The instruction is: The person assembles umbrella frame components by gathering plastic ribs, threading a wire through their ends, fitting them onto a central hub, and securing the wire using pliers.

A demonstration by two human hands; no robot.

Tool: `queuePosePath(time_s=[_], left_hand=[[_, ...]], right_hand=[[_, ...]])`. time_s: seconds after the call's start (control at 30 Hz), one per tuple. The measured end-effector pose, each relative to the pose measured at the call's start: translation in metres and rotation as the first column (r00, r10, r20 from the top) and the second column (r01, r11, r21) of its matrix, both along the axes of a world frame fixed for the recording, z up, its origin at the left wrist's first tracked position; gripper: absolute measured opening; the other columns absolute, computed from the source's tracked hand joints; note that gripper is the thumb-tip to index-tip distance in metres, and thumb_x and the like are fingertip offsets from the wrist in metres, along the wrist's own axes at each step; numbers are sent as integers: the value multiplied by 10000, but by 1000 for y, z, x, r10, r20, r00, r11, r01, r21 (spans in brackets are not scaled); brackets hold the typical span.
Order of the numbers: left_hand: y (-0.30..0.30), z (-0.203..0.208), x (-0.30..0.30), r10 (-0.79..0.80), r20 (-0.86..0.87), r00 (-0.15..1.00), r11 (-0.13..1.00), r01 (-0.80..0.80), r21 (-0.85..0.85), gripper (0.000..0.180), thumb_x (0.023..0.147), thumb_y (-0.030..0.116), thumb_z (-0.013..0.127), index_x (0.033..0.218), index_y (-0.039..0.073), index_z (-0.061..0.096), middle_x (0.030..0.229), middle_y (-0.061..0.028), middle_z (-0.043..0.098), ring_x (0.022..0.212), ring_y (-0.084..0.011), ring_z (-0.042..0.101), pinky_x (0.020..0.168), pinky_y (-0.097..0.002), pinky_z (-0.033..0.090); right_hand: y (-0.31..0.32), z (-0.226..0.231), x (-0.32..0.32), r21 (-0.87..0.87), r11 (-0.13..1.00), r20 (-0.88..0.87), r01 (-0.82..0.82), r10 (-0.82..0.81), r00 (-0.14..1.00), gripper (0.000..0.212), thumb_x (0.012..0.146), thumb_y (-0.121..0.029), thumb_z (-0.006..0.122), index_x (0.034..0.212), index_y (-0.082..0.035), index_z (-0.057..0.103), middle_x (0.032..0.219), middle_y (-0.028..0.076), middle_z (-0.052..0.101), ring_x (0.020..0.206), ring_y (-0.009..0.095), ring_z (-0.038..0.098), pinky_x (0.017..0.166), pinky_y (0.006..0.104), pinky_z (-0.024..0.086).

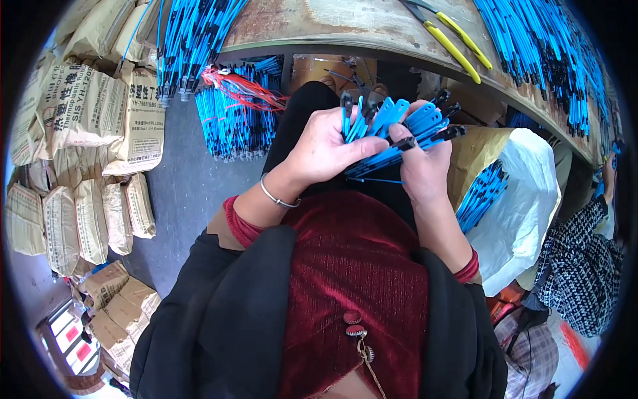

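In front of my lap I hold long, thin blue strips (391,114) with flat, holed ends and black tips, upright in a loose bunch. My left hand (329,147) is closed around the left part of the bunch, thumb across the front. My right hand (425,166) grips the right part, and its thumb presses beside a black-tipped strip. The two hands are close together, and the strips' lower lengths are mostly hidden behind them. One strip lies crosswise just under the bunch.
A wooden bench (339,20) curves ahead, bearing yellow-handled cutters (458,43) and blue strip piles (538,46). Tied bundles (236,126) stand on the floor at left, near stacked paper sacks (93,106). An open white-lined sack (528,199) holds more strips. Another person's patterned sleeve (578,259) is at right.
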State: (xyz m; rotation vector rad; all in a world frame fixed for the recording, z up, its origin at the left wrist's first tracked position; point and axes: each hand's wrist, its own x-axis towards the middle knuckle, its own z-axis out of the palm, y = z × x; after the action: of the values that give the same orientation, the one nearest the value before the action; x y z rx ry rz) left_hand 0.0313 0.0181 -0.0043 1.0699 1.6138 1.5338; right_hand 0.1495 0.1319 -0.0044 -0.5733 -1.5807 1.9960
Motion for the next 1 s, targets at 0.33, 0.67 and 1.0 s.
queuePosePath(time_s=[0.33,0.67,1.0], left_hand=[[-1,2,-25,-163,92,982,984,155,91,266,762,174,726,964,30,630,767,13,610,694,-73,528,639,-256,459],[-4,0,-33,-69,23,997,997,70,-31,360,685,197,784,941,5,618,788,-26,617,741,-95,556,699,-271,470],[-30,-36,-66,-328,233,915,921,255,295,252,686,191,743,800,-4,631,772,-89,633,737,-180,594,698,-298,474]], right_hand=[[-12,5,-14,194,981,41,-13,5,999,294,785,-56,659,1014,-37,477,912,15,513,853,93,514,767,250,431],[-7,17,-31,194,981,241,2,-49,969,478,748,-160,736,1088,-30,427,974,28,488,896,106,504,819,260,420],[31,2,-4,411,849,-118,-333,411,904,1079,579,-347,833,1375,-10,187,1345,182,340,1256,289,362,1034,378,293]])
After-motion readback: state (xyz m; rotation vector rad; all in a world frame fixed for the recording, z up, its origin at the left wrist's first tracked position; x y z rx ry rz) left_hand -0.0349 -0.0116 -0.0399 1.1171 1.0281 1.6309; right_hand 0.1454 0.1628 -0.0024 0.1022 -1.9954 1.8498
